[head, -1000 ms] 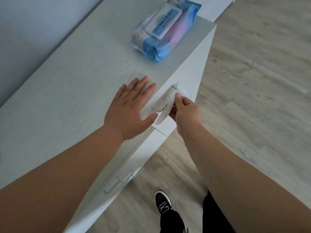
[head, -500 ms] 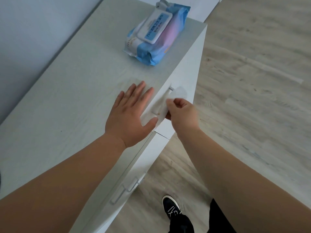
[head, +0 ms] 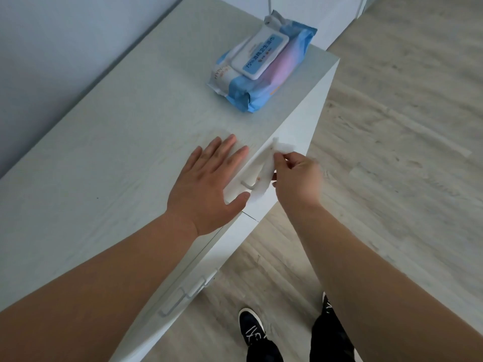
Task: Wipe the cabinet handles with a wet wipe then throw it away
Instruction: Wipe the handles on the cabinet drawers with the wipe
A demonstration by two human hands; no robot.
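Nearest you, one dark shoe (head: 250, 325) stands on the wood floor (head: 392, 158) by the cabinet (head: 117, 152). Just above it, on the cabinet front, the near pair of handles (head: 172, 304) sit bare, with no wipe on them.

Further along, your left hand (head: 206, 184) lies flat on the cabinet top. Its fingers are straight and spread and hold nothing, and the thumb reaches the front edge. Just right of it, your right hand (head: 298, 178) pinches the wet wipe (head: 265, 168) between thumb and fingers. The wipe drapes over the far handle (head: 247, 184), whose near bracket shows beneath the cloth.

So you look to be in the wiping step, on the far handle. Next, slide the pinched wipe along the bar to each end and keep it wrapped round so that the underside gets cleaned. Then bring it down to the near pair. Throwing it away comes last, and no bin is in view, so you will have to look round for one.

At the far end of the top, the blue pack of wipes (head: 261, 66) lies with its flap closed.
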